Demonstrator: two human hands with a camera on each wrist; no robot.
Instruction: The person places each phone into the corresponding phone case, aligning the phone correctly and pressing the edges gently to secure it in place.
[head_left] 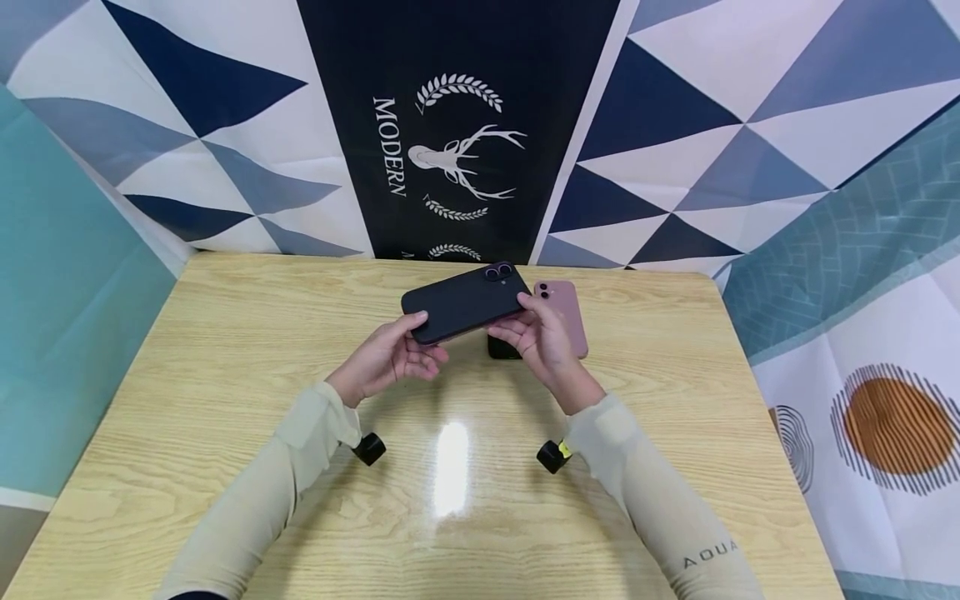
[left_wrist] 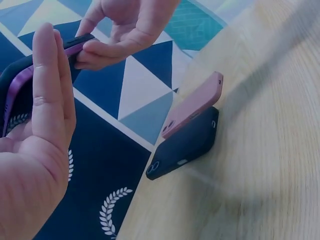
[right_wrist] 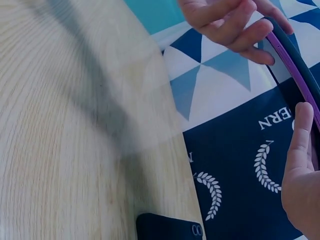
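A purple-edged phone in a black case (head_left: 461, 304) is held tilted above the far part of the table, its case back and two lens rings facing up. My left hand (head_left: 386, 358) grips its left end, thumb on the case back and fingers beneath. At the camera end my right hand (head_left: 547, 346) pinches it, thumb on top and fingertips under the edge. Between the hands, the purple side (right_wrist: 290, 65) shows below the black case in the right wrist view. Below and beyond my right hand lie a pink phone (head_left: 572, 315) and a black phone (head_left: 504, 349), partly hidden by that hand.
The pale wooden table (head_left: 450, 550) ends at a patterned cloth backdrop (head_left: 465, 50) just behind the phones. Curtains hang along both sides. Black wrist cameras (head_left: 370, 449) sit under the sleeves.
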